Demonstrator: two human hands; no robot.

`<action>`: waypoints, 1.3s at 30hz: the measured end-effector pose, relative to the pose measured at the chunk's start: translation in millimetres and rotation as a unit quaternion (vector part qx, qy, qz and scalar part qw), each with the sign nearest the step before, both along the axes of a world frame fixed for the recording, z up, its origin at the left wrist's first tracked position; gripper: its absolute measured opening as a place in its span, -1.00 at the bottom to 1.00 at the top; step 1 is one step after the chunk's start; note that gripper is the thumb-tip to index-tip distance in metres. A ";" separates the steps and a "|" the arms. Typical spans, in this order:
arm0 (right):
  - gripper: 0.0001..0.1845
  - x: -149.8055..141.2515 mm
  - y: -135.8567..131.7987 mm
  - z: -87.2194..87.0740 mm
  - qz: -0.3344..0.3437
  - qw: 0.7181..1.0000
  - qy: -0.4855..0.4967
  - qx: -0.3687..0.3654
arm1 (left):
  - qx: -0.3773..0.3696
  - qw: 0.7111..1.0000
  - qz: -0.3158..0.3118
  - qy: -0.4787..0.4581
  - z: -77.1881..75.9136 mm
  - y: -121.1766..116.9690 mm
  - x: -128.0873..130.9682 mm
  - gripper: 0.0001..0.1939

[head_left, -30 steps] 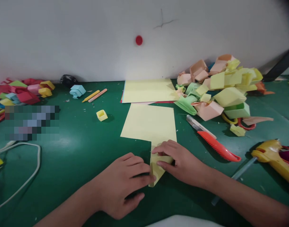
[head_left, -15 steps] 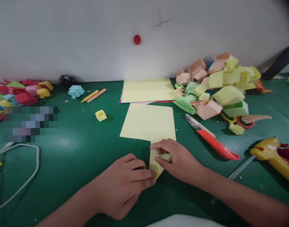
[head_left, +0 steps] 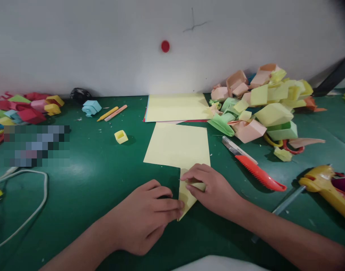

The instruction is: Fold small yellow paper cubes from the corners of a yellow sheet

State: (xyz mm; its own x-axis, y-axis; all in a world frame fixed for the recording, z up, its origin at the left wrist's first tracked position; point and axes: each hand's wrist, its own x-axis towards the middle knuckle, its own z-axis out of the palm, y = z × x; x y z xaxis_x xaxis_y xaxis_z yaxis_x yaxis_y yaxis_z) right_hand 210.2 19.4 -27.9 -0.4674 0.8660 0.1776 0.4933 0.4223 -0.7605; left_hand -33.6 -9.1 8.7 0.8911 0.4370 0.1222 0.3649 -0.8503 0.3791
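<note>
A small pale yellow paper piece [head_left: 186, 197], partly folded over, lies on the green table between my two hands. My left hand [head_left: 149, 218] has its fingers curled together, with the fingertips holding the paper's lower left edge. From the other side my right hand [head_left: 213, 184] grips the folded flap between thumb and fingers, and hides part of it. Just beyond my right hand a larger yellow sheet [head_left: 178, 145] lies flat; my fingers cover the place where the two papers meet. The pointed lower corner of the small piece shows below my left fingertips.
Behind the sheet lies a paper stack [head_left: 178, 108]. To the right are a red utility knife [head_left: 259, 173], a yellow glue gun [head_left: 320, 180] and a heap of folded papers [head_left: 271, 96]. Leftward stand a little yellow paper box [head_left: 121, 137], two crayon-like sticks [head_left: 108, 113] and a white cable [head_left: 45, 188].
My left fingertips have slid slightly left and up along the small paper, so more of its lower corner shows. My right hand keeps its pinch, almost unmoved.
</note>
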 end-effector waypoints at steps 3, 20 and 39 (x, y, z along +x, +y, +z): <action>-0.76 0.0 0.4 -1.1 0.002 1.000 0.010 0.013 | 0.010 1.000 0.001 0.002 -0.6 1.6 -1.9 -0.61; -0.78 -1.3 2.9 0.4 0.012 0.999 0.002 0.033 | -0.017 1.000 -0.005 -0.016 0.6 2.3 -0.6 -0.62; -0.79 -1.4 3.9 1.0 0.007 1.000 -0.006 0.025 | 0.009 1.000 0.006 -0.013 -2.2 2.3 -2.0 -0.63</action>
